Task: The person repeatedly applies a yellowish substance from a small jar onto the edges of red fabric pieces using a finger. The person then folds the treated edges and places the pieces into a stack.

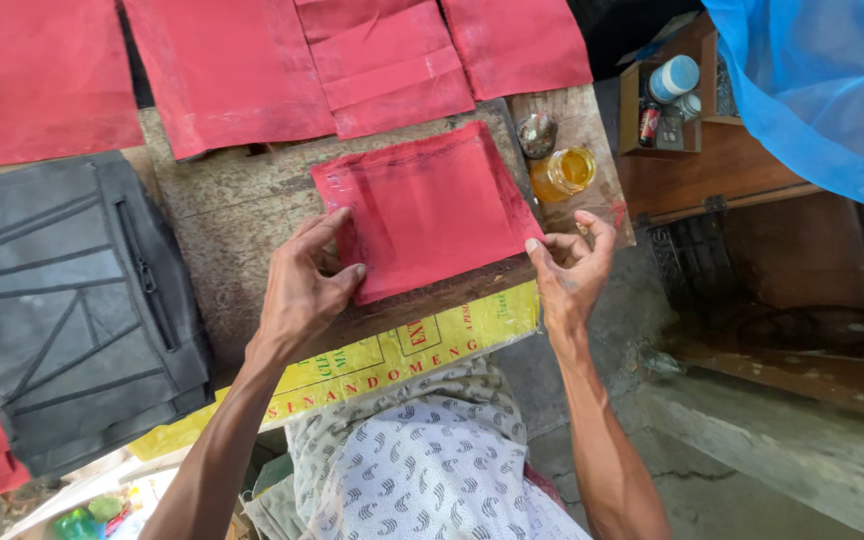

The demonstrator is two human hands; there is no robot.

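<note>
A: Black fabric bag panel [72,310] is lying leftmost; we are pressing our left hand [304,285], fingers spread, on the red sheet [422,210], its left edge.

B: The sheet's long axis is running left-right. Our right hand [572,268], loosely curled and holding nothing, is touching its right corner.

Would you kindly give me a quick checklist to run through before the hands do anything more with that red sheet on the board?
1. Left hand on the red sheet, at its left edge: ok.
2. Right hand at the sheet's right corner: ok.
3. Sheet lying flat on the wooden board: ok.
4. Jar of yellow liquid clear of the sheet: ok.
5. Jar closed: cannot tell.
6. Black bag apart from the sheet: ok.
</note>
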